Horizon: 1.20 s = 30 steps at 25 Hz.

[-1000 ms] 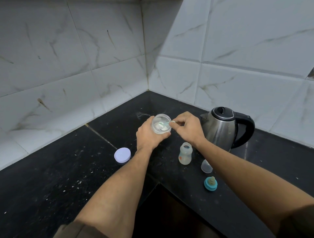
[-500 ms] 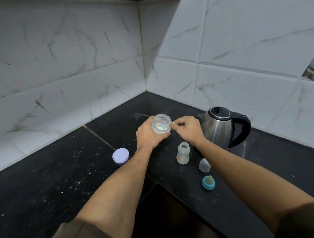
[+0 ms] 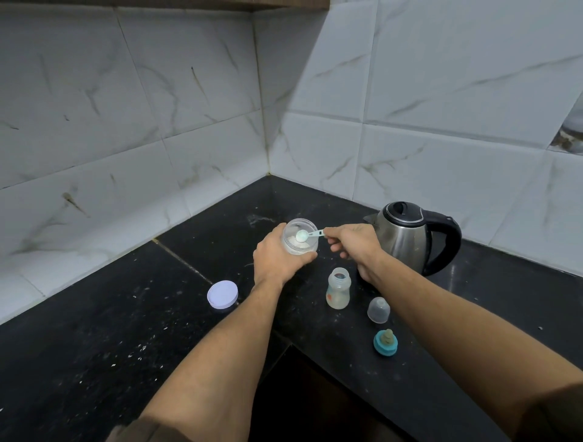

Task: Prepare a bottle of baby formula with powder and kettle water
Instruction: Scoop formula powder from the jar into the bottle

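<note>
Pinching the light scoop [image 3: 302, 235] by its handle, hold your right hand [image 3: 353, 244] level; your left hand [image 3: 276, 260] grips the slick jar [image 3: 298, 250].

We see a black stone countertop [image 3: 94, 362] that runs in an L along two walls and meets in the far corner. White specks [image 3: 142, 347] are scattered across its near left part, and a pale smear [image 3: 262, 219] lies close to the corner. A thin light seam [image 3: 183, 260] crosses the left run at a slant. Inside the bend of the L we see a dark recess [image 3: 315, 403] below the counter edge. Both walls carry large white marble-look tiles [image 3: 441, 94] with grey-brown veins. One left tile shows a brown streak [image 3: 74, 203]. At the far right edge we see a damaged patch [image 3: 571, 132] in the tiling. A brown wooden strip [image 3: 189, 3] runs along the top.
</note>
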{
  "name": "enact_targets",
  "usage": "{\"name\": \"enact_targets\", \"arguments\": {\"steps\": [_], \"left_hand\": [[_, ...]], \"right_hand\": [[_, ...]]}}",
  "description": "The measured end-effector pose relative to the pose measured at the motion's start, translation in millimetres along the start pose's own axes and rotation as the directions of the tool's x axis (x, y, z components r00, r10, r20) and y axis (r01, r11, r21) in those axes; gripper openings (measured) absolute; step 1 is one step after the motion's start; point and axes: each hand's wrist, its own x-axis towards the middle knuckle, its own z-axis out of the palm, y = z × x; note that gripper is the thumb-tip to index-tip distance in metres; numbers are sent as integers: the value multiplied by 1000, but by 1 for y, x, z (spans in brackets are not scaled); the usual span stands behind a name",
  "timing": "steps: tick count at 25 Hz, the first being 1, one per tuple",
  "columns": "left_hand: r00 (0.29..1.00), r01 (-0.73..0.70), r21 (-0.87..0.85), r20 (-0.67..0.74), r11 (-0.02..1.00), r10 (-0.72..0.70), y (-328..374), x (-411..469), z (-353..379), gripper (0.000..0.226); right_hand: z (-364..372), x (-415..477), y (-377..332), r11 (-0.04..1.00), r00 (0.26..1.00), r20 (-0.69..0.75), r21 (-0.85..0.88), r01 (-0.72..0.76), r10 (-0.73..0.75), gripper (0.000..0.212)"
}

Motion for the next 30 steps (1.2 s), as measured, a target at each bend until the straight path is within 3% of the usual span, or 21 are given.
{"name": "enact_targets", "arguments": {"steps": [6, 14, 27, 30], "left_hand": [[1000, 26, 40, 11, 999, -27, -3, 0, 2, 74], [977, 198, 107, 61, 974, -205, -37, -7, 2, 75], [906, 396, -9, 167, 918, -389, -97, -12, 12, 80], [877, 433, -8, 234, 901, -420, -98, -8, 8, 105]], "right_hand": [[2, -2, -5, 992, 995, 14, 80, -102, 101, 15], [25, -4, 4, 990, 990, 13, -8, -140, 140, 13], [60, 2, 26, 977, 978, 14, -32, -209, 210, 15], [59, 6, 26, 977, 977, 11, -24, -212, 213, 15]]}}
